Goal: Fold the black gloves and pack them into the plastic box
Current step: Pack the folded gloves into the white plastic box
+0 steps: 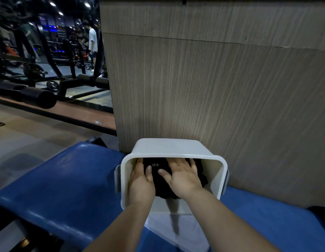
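Forearms (121,231) are reaching into the white plastic box (176,148), which is sitting on the blue padded bench (67,175) against the wood-grain panel (212,88). Left hand (141,180) and right hand (183,179), fingers spread flat, are pressing the black gloves (158,180) lying inside the box.

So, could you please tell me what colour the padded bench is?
The padded bench is blue, seen in the head view.
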